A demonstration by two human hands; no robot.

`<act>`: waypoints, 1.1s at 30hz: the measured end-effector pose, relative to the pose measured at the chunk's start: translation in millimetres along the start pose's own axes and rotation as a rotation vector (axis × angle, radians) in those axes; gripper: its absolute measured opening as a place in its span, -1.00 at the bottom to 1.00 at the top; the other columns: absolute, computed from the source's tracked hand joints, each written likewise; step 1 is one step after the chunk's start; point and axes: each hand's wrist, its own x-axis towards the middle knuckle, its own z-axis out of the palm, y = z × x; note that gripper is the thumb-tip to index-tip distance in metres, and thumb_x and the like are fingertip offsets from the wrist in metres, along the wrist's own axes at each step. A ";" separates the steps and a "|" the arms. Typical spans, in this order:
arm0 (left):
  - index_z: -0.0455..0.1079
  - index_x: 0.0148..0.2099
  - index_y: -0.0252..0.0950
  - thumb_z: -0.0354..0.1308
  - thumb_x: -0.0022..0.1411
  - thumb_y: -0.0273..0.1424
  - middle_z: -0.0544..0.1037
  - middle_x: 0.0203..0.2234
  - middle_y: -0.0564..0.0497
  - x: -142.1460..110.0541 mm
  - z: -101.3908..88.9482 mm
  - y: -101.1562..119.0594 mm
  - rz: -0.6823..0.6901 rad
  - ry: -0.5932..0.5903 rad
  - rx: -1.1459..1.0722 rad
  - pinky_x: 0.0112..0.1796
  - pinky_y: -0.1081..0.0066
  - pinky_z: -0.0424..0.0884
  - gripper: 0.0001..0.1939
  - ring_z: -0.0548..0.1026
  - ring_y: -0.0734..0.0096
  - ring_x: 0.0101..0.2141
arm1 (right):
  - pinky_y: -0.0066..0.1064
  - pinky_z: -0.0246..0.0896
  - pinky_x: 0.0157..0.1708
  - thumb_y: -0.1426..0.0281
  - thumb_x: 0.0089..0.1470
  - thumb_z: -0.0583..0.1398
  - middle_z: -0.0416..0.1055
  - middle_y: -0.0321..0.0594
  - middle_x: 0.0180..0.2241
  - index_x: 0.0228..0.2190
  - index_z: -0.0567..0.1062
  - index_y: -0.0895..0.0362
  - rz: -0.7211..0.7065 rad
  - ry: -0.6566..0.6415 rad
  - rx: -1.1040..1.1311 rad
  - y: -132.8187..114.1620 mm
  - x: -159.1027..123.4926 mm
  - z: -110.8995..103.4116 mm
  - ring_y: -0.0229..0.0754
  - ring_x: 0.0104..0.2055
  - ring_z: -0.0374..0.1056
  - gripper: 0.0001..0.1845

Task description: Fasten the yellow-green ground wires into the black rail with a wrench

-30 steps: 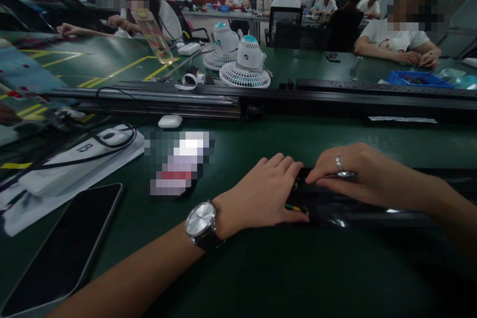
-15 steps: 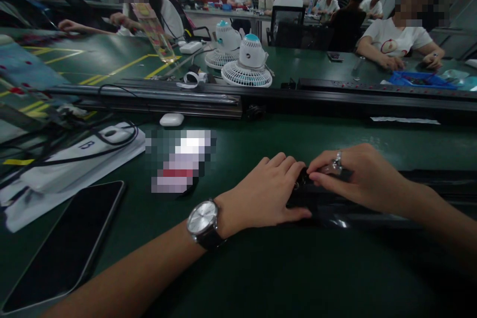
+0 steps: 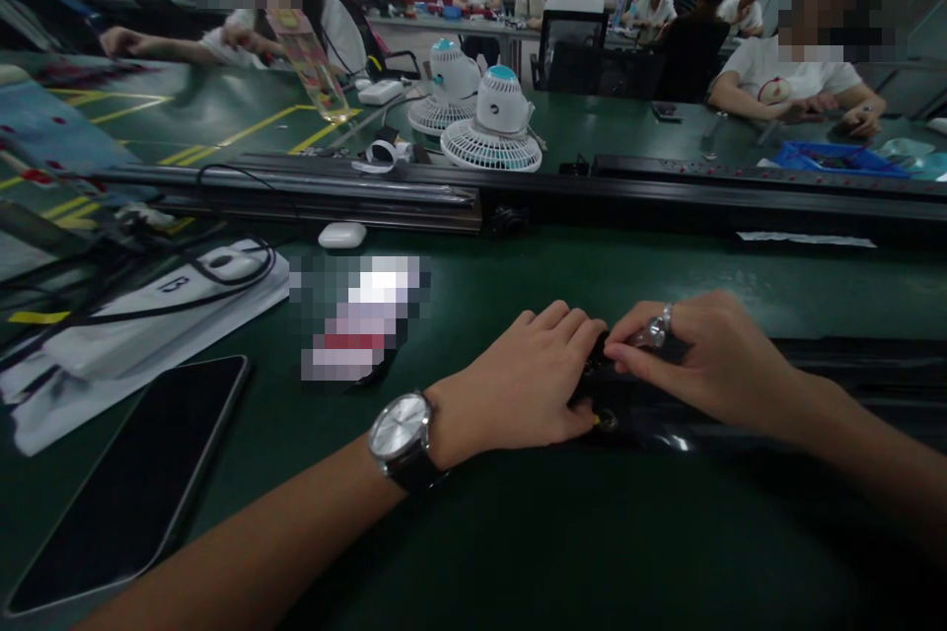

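Observation:
My left hand [image 3: 529, 380], with a watch [image 3: 401, 426] on its wrist, grips the left end of a long, glossy black bar [image 3: 688, 429]. Its fingers reach over the far side and its thumb presses the near side. Next to the thumb tip show a small round fitting [image 3: 608, 421] and a speck of yellow. My right hand [image 3: 714, 345], wearing rings, is closed in a pinch at the top of that same end, close to my left fingertips. Whatever sits between its thumb and forefinger is too small and dark to name.
A dark phone [image 3: 133, 483] lies at the lower left, near a white device marked B [image 3: 174, 291] with black cables. Behind my hands, long rails [image 3: 332, 197] cross the table. Two small fans [image 3: 492, 128], a bottle [image 3: 315, 69] and a blue tray [image 3: 836, 158] stand beyond, by seated people.
My left thumb has drawn back a little, uncovering the small round fitting. My right hand has shifted slightly left and turned, still pinching. The bar looks unmoved.

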 end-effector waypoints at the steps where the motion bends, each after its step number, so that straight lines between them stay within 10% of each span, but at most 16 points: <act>1: 0.27 0.21 -0.28 0.30 0.26 -0.21 0.44 0.01 -0.11 -0.1 -0.1 -0.1 0.001 0.000 -0.002 -0.02 0.18 0.38 -0.44 0.38 0.12 -0.04 | -0.44 0.23 -0.47 0.44 0.25 0.27 0.61 -0.36 -0.44 -0.35 0.60 0.10 -0.001 -0.001 -0.001 -0.4 0.0 0.6 -0.28 -0.49 0.50 -0.89; 33: 0.23 0.29 -0.27 0.34 0.16 0.15 0.43 0.06 -0.11 2.8 4.1 -0.5 -0.008 0.015 0.009 0.01 0.14 0.38 -0.14 0.38 0.07 0.00 | -0.32 0.24 -0.01 0.43 0.41 0.10 0.58 -0.23 -0.12 -0.09 0.57 0.11 -0.037 -0.336 -0.005 8.5 1.6 -15.2 -0.15 -0.06 0.47 -0.78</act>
